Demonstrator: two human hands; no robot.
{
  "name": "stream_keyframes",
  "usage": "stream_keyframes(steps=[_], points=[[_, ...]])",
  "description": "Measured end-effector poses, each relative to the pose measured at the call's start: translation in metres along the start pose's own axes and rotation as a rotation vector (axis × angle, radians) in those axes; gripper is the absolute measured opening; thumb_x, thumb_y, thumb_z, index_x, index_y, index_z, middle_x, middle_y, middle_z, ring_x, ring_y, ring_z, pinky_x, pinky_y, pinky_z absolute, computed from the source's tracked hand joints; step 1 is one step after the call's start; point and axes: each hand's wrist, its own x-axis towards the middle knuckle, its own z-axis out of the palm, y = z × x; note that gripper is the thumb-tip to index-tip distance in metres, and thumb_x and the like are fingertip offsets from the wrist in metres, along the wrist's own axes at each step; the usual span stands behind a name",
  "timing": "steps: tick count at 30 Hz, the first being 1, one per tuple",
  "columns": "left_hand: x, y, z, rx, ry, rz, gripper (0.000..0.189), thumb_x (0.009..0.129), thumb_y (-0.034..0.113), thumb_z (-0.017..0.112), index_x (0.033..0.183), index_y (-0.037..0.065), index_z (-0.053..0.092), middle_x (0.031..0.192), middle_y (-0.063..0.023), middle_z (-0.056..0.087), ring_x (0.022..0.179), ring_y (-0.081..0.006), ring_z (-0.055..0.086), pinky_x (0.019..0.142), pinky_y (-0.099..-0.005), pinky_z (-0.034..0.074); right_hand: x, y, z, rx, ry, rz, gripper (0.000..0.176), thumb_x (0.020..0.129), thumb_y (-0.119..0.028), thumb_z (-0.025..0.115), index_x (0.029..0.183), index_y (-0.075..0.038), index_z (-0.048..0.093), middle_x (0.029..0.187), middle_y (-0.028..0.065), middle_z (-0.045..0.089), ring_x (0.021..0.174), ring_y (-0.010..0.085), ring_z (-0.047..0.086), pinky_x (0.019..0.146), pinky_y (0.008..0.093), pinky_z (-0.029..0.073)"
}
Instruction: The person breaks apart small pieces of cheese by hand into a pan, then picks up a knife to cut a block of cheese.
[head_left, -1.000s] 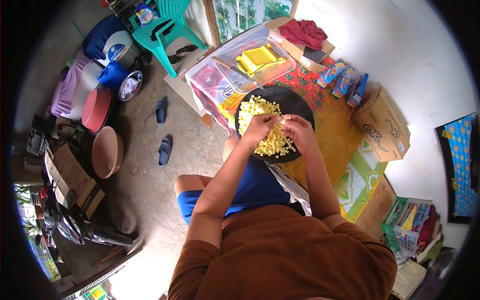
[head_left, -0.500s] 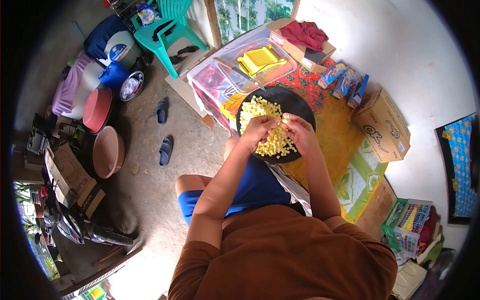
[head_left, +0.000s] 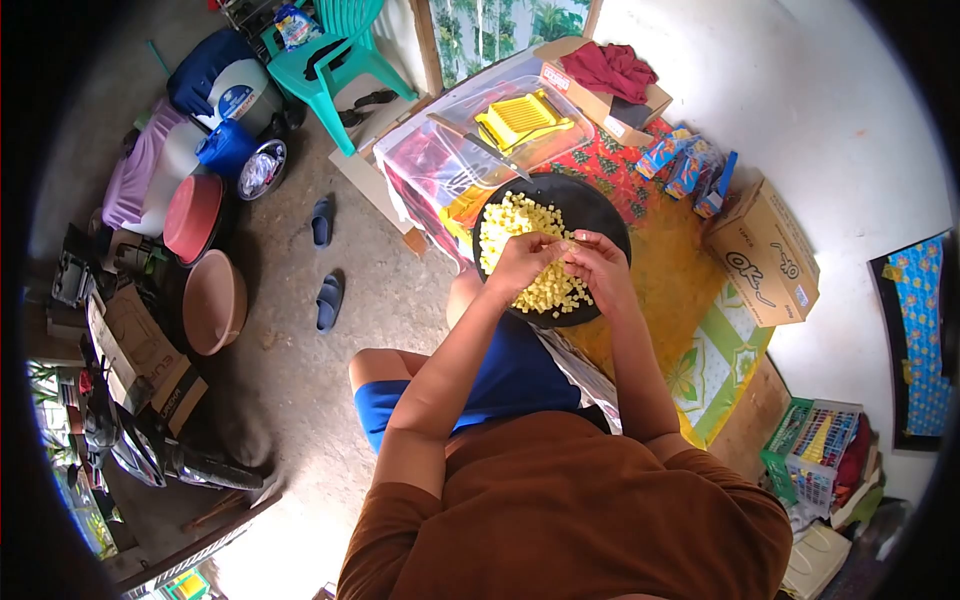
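Concrete floor [head_left: 385,290] spreads out to the left of a patterned, cloth-covered surface lit by daylight. Over it, the left hand [head_left: 522,264] and right hand [head_left: 602,270] meet fingertip to fingertip, each in a narrow pinch; whether a piece sits between them is too small to tell. Directly beneath lie pale yellow cubes [head_left: 515,215], heaped mostly under and beyond the left hand in a round black pan [head_left: 600,212], whose floor is bare beyond the right hand. Anything slipping from that pinch would probably land in the pan, but a wrist dragged across the heap might push cubes over the near rim, towards the blue shorts [head_left: 500,365]. Beyond the left hand, a knife [head_left: 468,138] lies on a clear plastic container [head_left: 437,165], tip close to the pan's far rim; a forward reach or a shoved pan could knock it loose or catch skin. Farther out, a yellow slotted rack [head_left: 522,120] seems less exposed.
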Motion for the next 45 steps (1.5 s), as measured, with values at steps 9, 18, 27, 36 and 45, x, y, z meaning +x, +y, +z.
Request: stream_keyframes(steps=[9,18,27,36,45], points=[[0.003,-0.005,-0.005,-0.206,-0.059,-0.165,0.023,0.089,0.028,0.064,0.09,0.005,0.065,0.059,0.0046,0.046,0.043,-0.0032,0.036,0.038,-0.0208,0.026,-0.003,-0.003,0.004,0.032,-0.013,0.017,0.022,0.085,-0.003,0.064,0.106,-0.001,0.06,0.091,0.0053,0.064,0.079,0.0134,0.065,0.07,0.0258,0.055],[0.002,-0.01,-0.008,-0.411,-0.065,-0.22,0.02,0.089,0.026,0.063,0.094,0.006,0.063,0.059,0.0052,0.046,0.041,-0.0033,0.033,0.037,-0.0204,0.025,-0.005,-0.002,0.008,-0.024,-0.084,0.071,0.026,0.088,-0.006,0.061,0.113,0.0,0.061,0.096,0.003,0.063,0.08,0.0096,0.061,0.072,0.0256,0.054],[0.011,-0.027,-0.011,-0.115,0.076,-0.092,0.024,0.088,0.025,0.063,0.087,0.002,0.065,0.062,0.0021,0.053,0.047,-0.0086,0.045,0.043,-0.0248,0.036,-0.003,0.004,-0.001,-0.114,0.012,0.07,0.023,0.086,-0.006,0.064,0.108,0.001,0.061,0.095,0.0046,0.063,0.081,0.0121,0.062,0.073,0.0257,0.055],[0.024,-0.059,-0.014,0.436,0.253,0.171,0.023,0.084,0.021,0.064,0.092,0.0,0.068,0.071,-0.0153,0.065,0.061,-0.0202,0.062,0.06,-0.0328,0.048,0.004,0.016,-0.01,-0.04,-0.001,0.109,0.021,0.086,-0.007,0.065,0.105,0.001,0.061,0.092,0.0068,0.065,0.082,0.0145,0.065,0.073,0.0267,0.055],[0.023,-0.058,-0.011,0.319,0.239,0.191,0.023,0.085,0.019,0.064,0.095,-0.002,0.067,0.07,-0.014,0.065,0.062,-0.0186,0.06,0.06,-0.0317,0.048,0.002,0.007,-0.005,0.029,-0.035,0.13,0.016,0.086,-0.004,0.063,0.101,0.0,0.062,0.091,0.0068,0.065,0.083,0.0156,0.066,0.074,0.0278,0.056]])
